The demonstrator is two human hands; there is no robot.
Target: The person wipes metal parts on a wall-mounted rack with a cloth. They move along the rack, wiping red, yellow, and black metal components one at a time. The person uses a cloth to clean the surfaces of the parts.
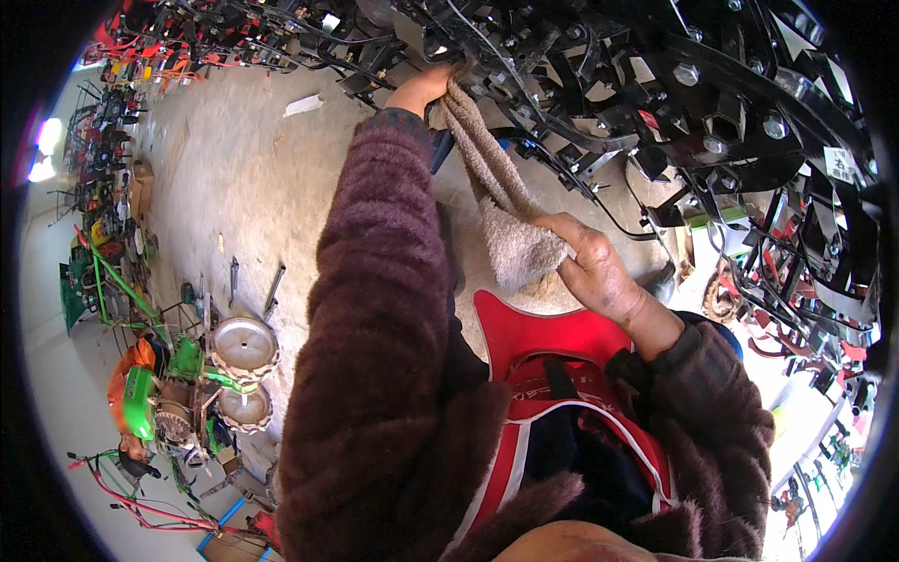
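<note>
A beige terry cloth towel (502,183) is stretched between my two hands. My left hand (421,88) grips its far end, right up against the black metal blade assemblies (534,77); its fingertips are partly hidden among the dark parts. Closer to my body, my right hand (597,263) pinches the towel's bunched near end between thumb and fingers. The blade assemblies look like tiller tines, curved and bolted, with shiny hex bolts (687,74) and a hexagonal tube socket (725,128).
A red apron (555,330) hangs from my front over the concrete floor (239,154). To the left, a person in orange (130,376) is beside a green walking tractor (186,358) with metal wheels (244,349). Loose metal bars (274,291) lie nearby. Rows of machines line the far edge.
</note>
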